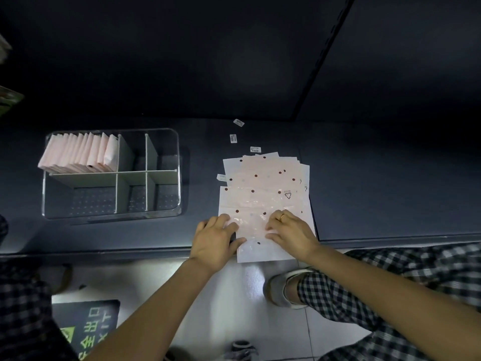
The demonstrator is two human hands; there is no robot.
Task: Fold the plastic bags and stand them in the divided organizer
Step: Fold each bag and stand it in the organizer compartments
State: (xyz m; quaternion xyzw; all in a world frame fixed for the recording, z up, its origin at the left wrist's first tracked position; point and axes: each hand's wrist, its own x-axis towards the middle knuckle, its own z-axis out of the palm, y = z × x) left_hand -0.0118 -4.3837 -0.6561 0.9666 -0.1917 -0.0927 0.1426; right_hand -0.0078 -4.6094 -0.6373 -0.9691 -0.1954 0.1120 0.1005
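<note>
Floor sign (86, 327) (reading "EXIT") lies below hands pressing dotted bag (260, 204).

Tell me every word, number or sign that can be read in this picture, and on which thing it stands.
Floor sign, seen upside down: "EXIT" with Chinese characters, "出口" readable, the rest cut off or blurred.
Top plastic bag: a triangle recycling mark; no words readable.
Small white stickers on the table: printed barcode-like lines, too small to read.
Folded bags in the organizer: no text visible.
</note>
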